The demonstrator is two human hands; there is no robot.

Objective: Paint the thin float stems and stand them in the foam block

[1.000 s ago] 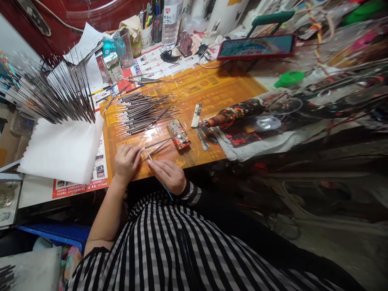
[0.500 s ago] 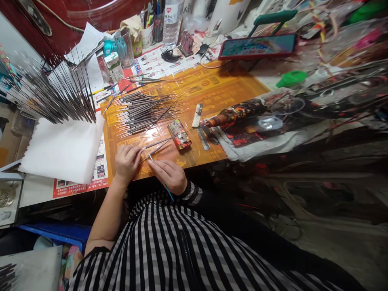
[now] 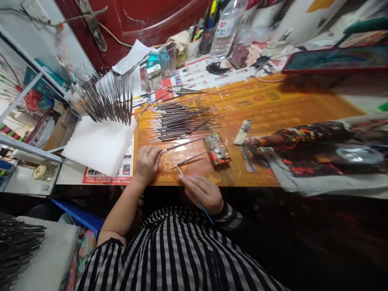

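My left hand [image 3: 147,163] rests at the front edge of the orange printed mat [image 3: 273,106], its fingers holding a thin dark brush [image 3: 184,144] that points right. My right hand [image 3: 201,193] grips a slender blue-handled brush [image 3: 198,201], and its pale tip reaches toward the left hand. A similar dark brush [image 3: 189,161] lies just beyond, its far end near a red painted block [image 3: 216,149]. Many more thin brushes [image 3: 178,123] lie side by side on the mat. A fanned bundle of dark brushes [image 3: 106,101] stands at the mat's left.
A white foam sheet [image 3: 100,144] lies at the left. A white strip [image 3: 243,132], a metal blade [image 3: 247,158] and a patterned cloth [image 3: 306,139] sit to the right. Bottles, jars and papers crowd the back. The bench edge runs in front.
The view has swung, so the bench appears larger and shifted right. My hands sit slightly further apart and keep hold of the same brushes.
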